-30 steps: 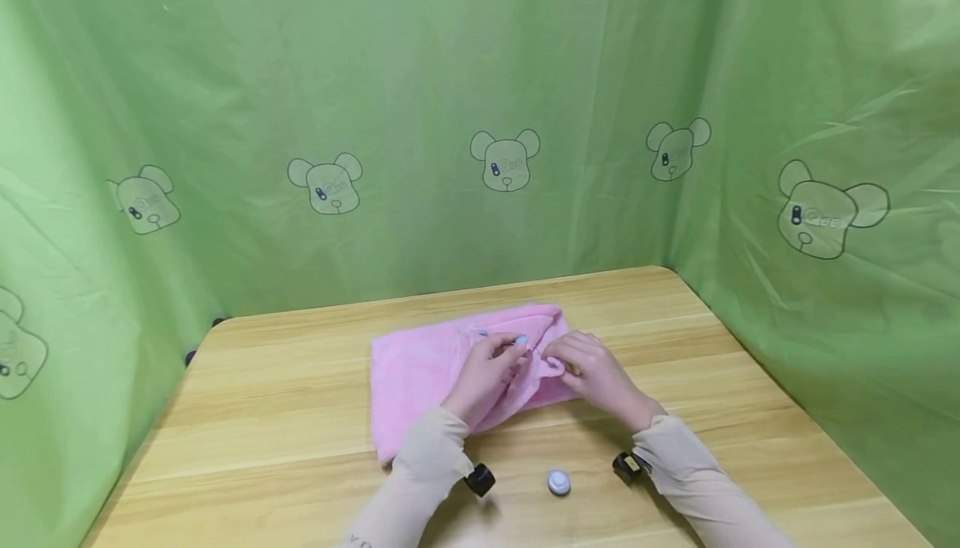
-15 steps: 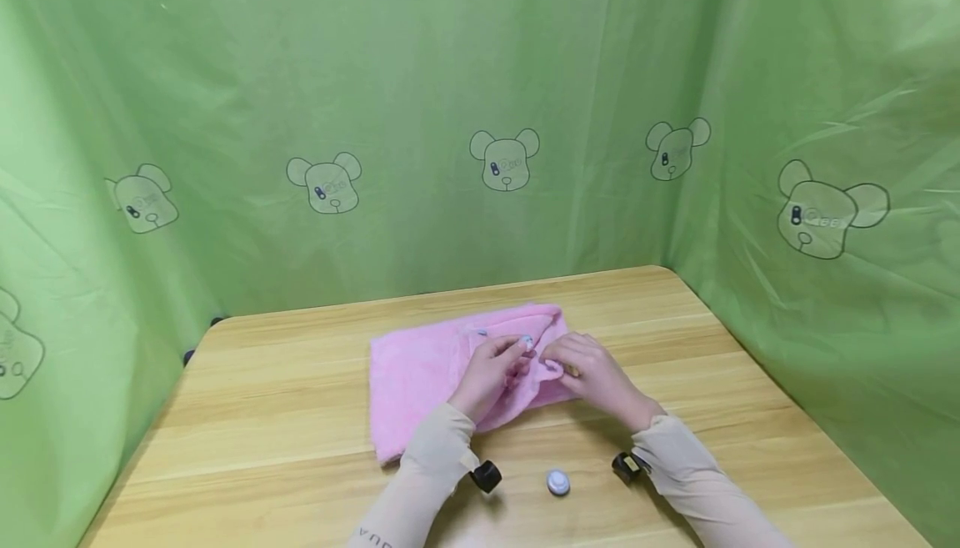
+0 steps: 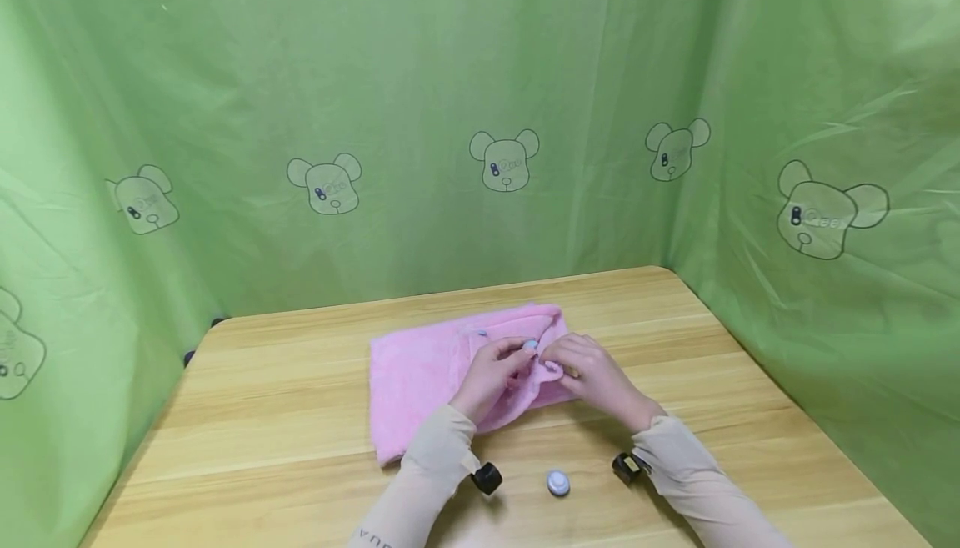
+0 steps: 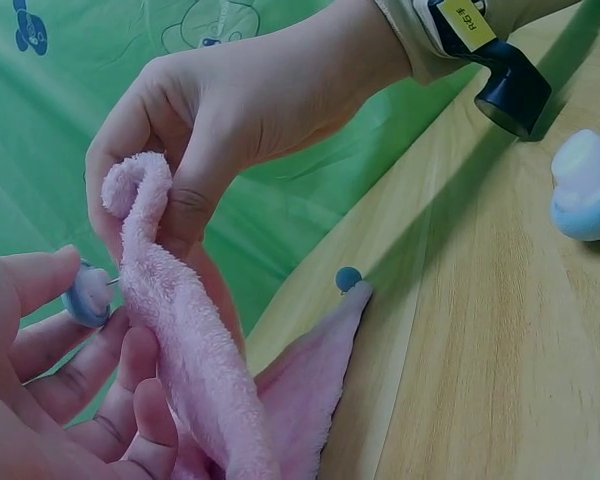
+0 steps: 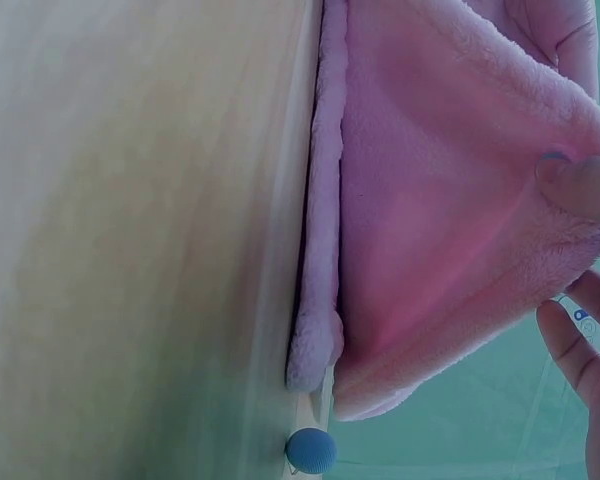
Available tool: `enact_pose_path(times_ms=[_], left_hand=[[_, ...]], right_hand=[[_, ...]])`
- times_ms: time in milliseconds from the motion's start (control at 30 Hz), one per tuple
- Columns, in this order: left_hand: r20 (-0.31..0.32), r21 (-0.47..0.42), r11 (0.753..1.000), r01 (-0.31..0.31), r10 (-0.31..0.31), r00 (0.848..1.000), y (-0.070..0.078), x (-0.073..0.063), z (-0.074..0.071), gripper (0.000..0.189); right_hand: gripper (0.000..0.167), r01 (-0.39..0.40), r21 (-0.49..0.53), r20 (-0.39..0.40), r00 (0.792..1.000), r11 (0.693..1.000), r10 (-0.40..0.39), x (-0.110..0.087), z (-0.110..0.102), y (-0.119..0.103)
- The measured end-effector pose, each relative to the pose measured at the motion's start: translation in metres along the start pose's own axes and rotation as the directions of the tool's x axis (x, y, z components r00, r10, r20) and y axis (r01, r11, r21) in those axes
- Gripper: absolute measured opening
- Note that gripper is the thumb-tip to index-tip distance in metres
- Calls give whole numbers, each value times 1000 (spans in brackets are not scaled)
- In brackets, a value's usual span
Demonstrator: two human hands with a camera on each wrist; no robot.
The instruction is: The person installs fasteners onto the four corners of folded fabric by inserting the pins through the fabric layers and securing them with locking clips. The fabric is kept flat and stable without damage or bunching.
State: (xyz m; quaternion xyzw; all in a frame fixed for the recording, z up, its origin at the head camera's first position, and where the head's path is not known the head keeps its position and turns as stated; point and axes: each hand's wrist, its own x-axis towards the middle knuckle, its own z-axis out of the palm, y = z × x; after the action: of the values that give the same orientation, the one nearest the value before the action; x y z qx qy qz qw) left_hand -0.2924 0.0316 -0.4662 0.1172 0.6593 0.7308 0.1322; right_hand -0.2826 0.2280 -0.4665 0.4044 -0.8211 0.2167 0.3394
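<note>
In the left wrist view my left hand [image 4: 65,370] pinches a blue-and-white mushroom-headed pin [image 4: 88,295] between thumb and fingers. Its thin metal shaft points into the fluffy edge of a pink cloth [image 4: 195,340], and the tip is hidden there. My right hand [image 3: 602,377] pinches a raised, curled fold of the cloth between thumb and fingers. Most of the cloth lies folded flat on the table. At a lower corner of it sits a round blue pin head [image 5: 311,451]. A second mushroom-shaped piece [image 3: 558,483], pale with a blue base, stands on the table between my forearms.
The wooden table [image 3: 247,414] reaches past the cloth on all sides. Green curtains [image 3: 420,114] with bear faces hang behind and at both sides. A small blue spot [image 3: 482,333] shows on the cloth. Black wrist cameras [image 3: 487,478] hang below both cuffs.
My left hand has moved slightly right with the pin, towards the fold, and its wrist has turned a little. The right hand and the cloth stay nearly the same.
</note>
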Motion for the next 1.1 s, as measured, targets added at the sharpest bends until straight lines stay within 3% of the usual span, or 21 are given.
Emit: enact_pose_path(times_ms=[333, 800, 1100], left_hand=[[-16, 57, 998, -3, 4, 1000, 1, -2, -1, 29], [-23, 70, 997, -13, 15, 1000, -3, -2, 2, 31], [-18, 74, 997, 23, -22, 1000, -5, -1, 3, 31]], right_hand=[[29, 15, -5, -20, 1000, 1000, -15, -2, 3, 3], [27, -2, 1, -19, 1000, 1000, 2, -3, 3, 5], [28, 0, 0, -34, 999, 1000, 0, -2, 3, 4]])
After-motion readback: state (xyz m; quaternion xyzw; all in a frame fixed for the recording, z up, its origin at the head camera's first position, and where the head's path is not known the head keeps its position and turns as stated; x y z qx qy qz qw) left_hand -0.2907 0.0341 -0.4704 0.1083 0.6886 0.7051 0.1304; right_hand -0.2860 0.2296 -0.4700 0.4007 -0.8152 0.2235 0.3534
